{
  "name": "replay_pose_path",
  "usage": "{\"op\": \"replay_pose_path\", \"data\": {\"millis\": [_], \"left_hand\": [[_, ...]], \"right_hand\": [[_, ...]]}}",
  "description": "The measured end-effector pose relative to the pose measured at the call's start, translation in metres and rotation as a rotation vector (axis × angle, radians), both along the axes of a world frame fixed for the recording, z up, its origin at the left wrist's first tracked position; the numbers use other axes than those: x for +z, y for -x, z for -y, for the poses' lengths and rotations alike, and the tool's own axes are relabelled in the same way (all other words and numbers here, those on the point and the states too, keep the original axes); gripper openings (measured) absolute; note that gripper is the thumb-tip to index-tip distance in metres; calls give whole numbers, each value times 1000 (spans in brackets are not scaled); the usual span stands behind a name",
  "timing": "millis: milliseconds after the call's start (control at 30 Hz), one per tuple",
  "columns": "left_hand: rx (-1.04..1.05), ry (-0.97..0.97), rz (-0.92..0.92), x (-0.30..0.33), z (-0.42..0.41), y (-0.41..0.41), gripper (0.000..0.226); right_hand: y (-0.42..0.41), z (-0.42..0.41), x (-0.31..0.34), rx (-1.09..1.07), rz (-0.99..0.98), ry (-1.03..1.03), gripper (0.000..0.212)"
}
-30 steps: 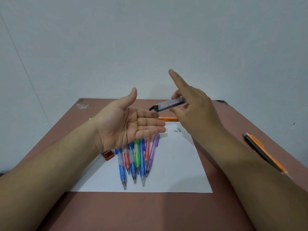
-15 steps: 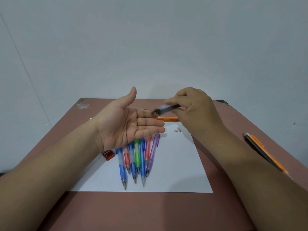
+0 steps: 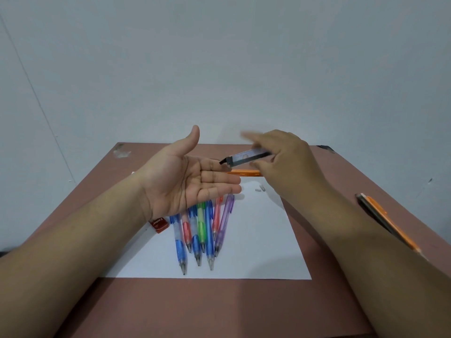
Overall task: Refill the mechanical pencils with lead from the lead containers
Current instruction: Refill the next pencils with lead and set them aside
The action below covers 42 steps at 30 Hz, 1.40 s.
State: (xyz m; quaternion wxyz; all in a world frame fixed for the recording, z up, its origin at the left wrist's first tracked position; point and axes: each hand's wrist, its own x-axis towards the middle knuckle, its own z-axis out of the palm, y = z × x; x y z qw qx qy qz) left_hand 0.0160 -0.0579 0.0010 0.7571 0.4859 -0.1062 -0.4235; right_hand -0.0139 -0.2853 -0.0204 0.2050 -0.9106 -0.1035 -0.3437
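Note:
My right hand (image 3: 285,164) holds a clear lead container (image 3: 245,157) with a black cap end, tilted so that end points down at my left fingers. Its index finger is blurred above the container. My left hand (image 3: 188,181) is flat and palm up, held above the table, with nothing I can make out lying on it. Under that hand several mechanical pencils (image 3: 202,230), blue, red, green and purple, lie side by side on a white sheet of paper (image 3: 263,240), tips toward me.
An orange pencil (image 3: 246,172) lies across the far edge of the paper, two small white bits (image 3: 260,189) beside it. A red lead case (image 3: 159,224) sits left of the pencils. An orange and a black pencil (image 3: 380,220) lie near the brown table's right edge.
My right index finger was raised, then came down on the container, and now lifts again in a blur. The container's black end has dipped closer to my left fingers. My left hand stayed still.

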Motion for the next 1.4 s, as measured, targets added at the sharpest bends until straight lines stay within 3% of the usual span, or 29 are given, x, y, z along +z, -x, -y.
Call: {"op": "replay_pose_path", "data": {"millis": [67,167,267,367,500,600,733,833,933,1167,1400], "left_hand": [[2,-1,1,0,0,0,98],[12,-9,5,1,0,1,97],[10,-14,1,2,0,1,97],[12,-17,12,1,0,0,97],[18,-13,6,1,-1,0,98],[25,-18,6,0,0,0,98],[14,-34,-2,0,0,0,98],[17,-50,5,0,-1,-1,97],[26,-80,50,-2,-1,-2,86],[173,-298,386,-7,2,0,26],[248,-381,471,-6,6,1,22]], "right_hand": [[0,1,0,-4,-12,-2,71],[1,2,0,3,-4,23,51],[1,0,1,-7,-6,-13,70],[0,1,0,3,3,30,49],[4,-2,3,-7,-18,6,69],[2,-1,2,18,-1,0,49],[6,-4,5,-8,-31,-16,75],[6,-3,4,-10,4,7,65],[4,-3,2,-8,13,3,65],[3,-2,2,-19,36,22,60],[4,-3,3,-16,42,42,57]]}}
